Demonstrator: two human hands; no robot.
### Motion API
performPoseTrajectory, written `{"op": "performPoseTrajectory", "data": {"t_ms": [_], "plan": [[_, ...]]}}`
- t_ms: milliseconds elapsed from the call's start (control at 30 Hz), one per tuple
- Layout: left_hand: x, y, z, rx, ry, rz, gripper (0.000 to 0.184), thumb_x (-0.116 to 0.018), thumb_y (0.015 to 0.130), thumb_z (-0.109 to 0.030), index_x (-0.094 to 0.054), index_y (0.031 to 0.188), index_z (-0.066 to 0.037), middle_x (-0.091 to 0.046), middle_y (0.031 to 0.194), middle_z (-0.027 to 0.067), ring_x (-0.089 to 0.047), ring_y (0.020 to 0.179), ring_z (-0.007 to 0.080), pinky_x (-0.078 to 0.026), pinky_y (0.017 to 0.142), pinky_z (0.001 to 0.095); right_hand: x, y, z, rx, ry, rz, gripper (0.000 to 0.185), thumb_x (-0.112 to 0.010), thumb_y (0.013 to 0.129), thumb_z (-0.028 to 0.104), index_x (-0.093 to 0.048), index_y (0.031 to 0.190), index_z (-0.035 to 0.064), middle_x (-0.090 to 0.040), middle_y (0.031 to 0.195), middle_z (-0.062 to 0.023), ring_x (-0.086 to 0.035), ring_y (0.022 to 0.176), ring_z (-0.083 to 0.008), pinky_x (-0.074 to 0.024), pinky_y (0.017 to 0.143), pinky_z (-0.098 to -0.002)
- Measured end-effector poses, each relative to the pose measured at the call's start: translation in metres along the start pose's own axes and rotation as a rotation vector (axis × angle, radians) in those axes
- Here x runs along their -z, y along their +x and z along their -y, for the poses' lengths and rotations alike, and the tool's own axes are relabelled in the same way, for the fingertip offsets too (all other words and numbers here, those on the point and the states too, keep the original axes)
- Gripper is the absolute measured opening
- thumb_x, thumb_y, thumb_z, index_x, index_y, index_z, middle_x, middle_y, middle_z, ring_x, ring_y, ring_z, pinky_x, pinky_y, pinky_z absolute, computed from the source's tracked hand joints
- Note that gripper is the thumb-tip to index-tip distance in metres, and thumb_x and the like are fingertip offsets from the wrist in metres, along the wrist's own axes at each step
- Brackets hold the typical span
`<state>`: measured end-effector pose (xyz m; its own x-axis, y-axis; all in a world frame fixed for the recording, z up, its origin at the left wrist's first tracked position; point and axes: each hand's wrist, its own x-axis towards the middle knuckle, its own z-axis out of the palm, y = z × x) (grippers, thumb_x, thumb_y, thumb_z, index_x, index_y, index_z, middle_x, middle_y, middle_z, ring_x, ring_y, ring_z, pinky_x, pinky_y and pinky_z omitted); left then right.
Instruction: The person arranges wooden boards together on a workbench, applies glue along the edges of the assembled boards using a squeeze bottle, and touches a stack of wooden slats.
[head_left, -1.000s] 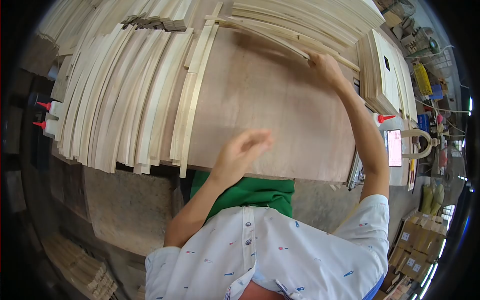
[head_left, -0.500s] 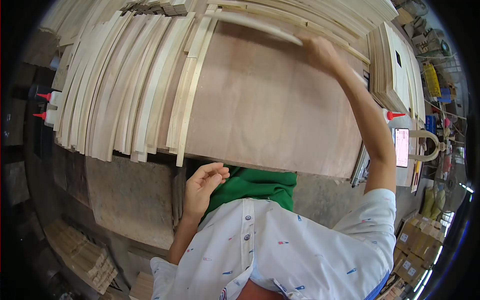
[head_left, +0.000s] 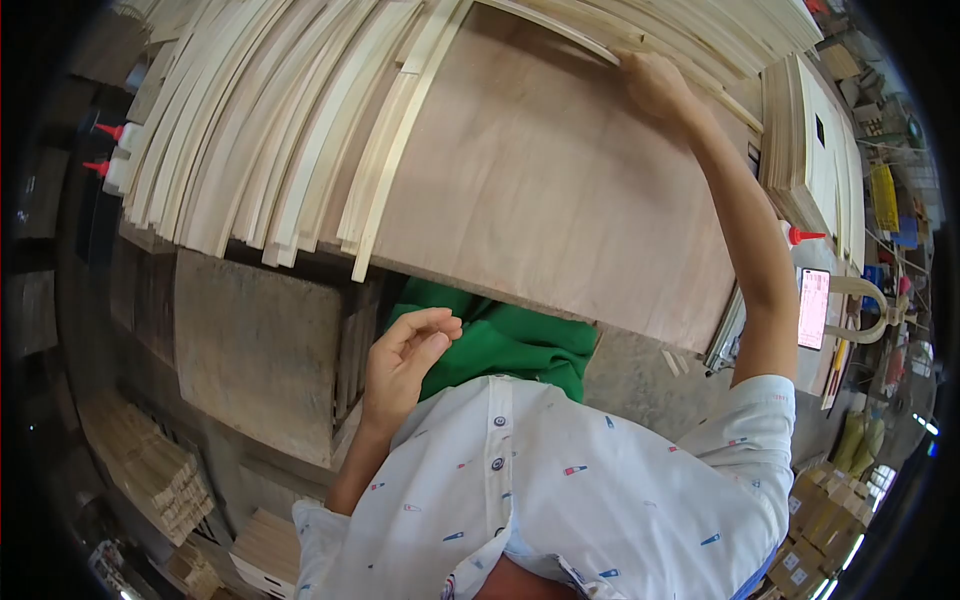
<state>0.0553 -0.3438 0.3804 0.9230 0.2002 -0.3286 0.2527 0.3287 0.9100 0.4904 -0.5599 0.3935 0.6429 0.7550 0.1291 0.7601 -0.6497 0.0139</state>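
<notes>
At the far side of the brown board [head_left: 560,190], my right hand [head_left: 655,88] is closed on the near end of a thin wood strip [head_left: 555,27]. The strip runs left from my fingers along the far part of the board. My left hand [head_left: 405,362] hangs in front of the green cloth [head_left: 520,342], below the board's near edge. Its fingers are curled but apart from the thumb, and nothing shows in it. Long pale strips [head_left: 385,180] lie along the board's left side.
Many wood strips [head_left: 230,130] lie in rows at the left, beside red-tipped bottles [head_left: 122,150]. Stacked panels [head_left: 800,150] stand at the right, near another red-tipped bottle [head_left: 800,236] and a phone [head_left: 812,308]. More strips [head_left: 700,35] are piled at the far side.
My left hand has moved down and left from over the board to its near side. My right hand has moved the strip farther back. The view has also shifted.
</notes>
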Motion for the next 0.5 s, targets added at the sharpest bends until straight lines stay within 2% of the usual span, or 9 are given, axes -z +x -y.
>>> {"op": "performPoseTrajectory", "data": {"t_ms": [67,100,200,333,400,433,467,500], "plan": [[-0.002,-0.007,0.002,-0.012,0.046,0.007,0.024,-0.052,0.093,-0.003,-0.056,0.116,0.003,-0.064,0.107,0.0122,-0.062,0.097,0.0178,-0.049,0.088,0.031,0.012,-0.023,0.042,-0.095,-0.045,0.105,0.044,-0.048,0.077,0.001,-0.054,0.121,0.0056,-0.063,0.089,-0.0261,-0.06,0.083,-0.0438,-0.0493,0.073,-0.0485],[-0.002,-0.009,0.007,-0.009,0.009,0.012,0.024,-0.052,0.093,-0.003,-0.057,0.115,0.003,-0.064,0.107,0.0118,-0.061,0.098,0.0176,-0.049,0.089,0.031,0.019,-0.036,0.055,-0.043,-0.028,0.106,0.027,-0.048,0.077,-0.001,-0.057,0.102,0.0011,-0.063,0.085,-0.0252,-0.061,0.083,-0.0433,-0.0481,0.073,-0.0497],[-0.008,-0.019,0.01,0.012,-0.021,0.059,0.024,-0.055,0.092,-0.003,-0.057,0.115,0.002,-0.063,0.108,0.0107,-0.06,0.101,0.0157,-0.046,0.091,0.028,0.035,-0.08,0.088,0.015,0.083,0.117,0.022,-0.051,0.077,0.0,-0.055,0.098,0.0012,-0.063,0.084,-0.0232,-0.061,0.081,-0.0425,-0.0484,0.071,-0.0491],[-0.024,-0.044,-0.008,0.037,-0.045,0.128,0.025,-0.057,0.09,-0.002,-0.058,0.114,0.002,-0.064,0.108,0.0107,-0.06,0.101,0.0163,-0.047,0.09,0.0287,0.067,-0.152,0.155,0.12,0.198,0.274,0.033,-0.06,0.07,0.003,-0.053,0.101,-0.0026,-0.063,0.084,-0.0212,-0.062,0.079,-0.0389,-0.05,0.07,-0.046],[-0.028,-0.058,-0.024,-0.104,0.197,0.359,0.026,-0.058,0.087,-0.001,-0.06,0.113,0.002,-0.065,0.107,0.0108,-0.061,0.099,0.0177,-0.048,0.089,0.0308,0.082,-0.194,0.191,0.267,0.276,0.2,0.04,-0.062,0.065,0.002,-0.053,0.103,-0.0053,-0.062,0.081,-0.0198,-0.063,0.079,-0.0373,-0.0507,0.069,-0.0441],[-0.034,-0.066,-0.045,-0.102,0.287,0.439,0.025,-0.063,0.084,0.0,-0.061,0.108,0.004,-0.065,0.107,0.0152,-0.062,0.1,0.0216,-0.049,0.088,0.0338,0.093,-0.211,0.207,0.3,0.329,0.299,0.04,-0.063,0.064,0.002,-0.054,0.102,-0.006,-0.062,0.081,-0.0192,-0.063,0.078,-0.037,-0.0508,0.069,-0.0436],[-0.039,-0.074,-0.057,-0.095,0.288,0.437,0.025,-0.063,0.084,0.0,-0.061,0.108,0.004,-0.065,0.107,0.0152,-0.062,0.1,0.0216,-0.049,0.088,0.0338,0.104,-0.223,0.218,0.333,0.384,0.401,0.041,-0.063,0.063,0.002,-0.054,0.102,-0.0068,-0.063,0.081,-0.0186,-0.063,0.077,-0.0367,-0.0509,0.069,-0.0432],[-0.043,-0.08,-0.066,-0.188,0.285,0.578,0.025,-0.066,0.082,-0.002,-0.063,0.107,0.003,-0.065,0.107,0.0153,-0.063,0.099,0.0228,-0.049,0.087,0.0334,0.111,-0.229,0.224,0.334,0.389,0.399,0.041,-0.063,0.063,0.002,-0.054,0.102,-0.0068,-0.063,0.081,-0.0186,-0.063,0.077,-0.0367,-0.0509,0.069,-0.0432]]}}
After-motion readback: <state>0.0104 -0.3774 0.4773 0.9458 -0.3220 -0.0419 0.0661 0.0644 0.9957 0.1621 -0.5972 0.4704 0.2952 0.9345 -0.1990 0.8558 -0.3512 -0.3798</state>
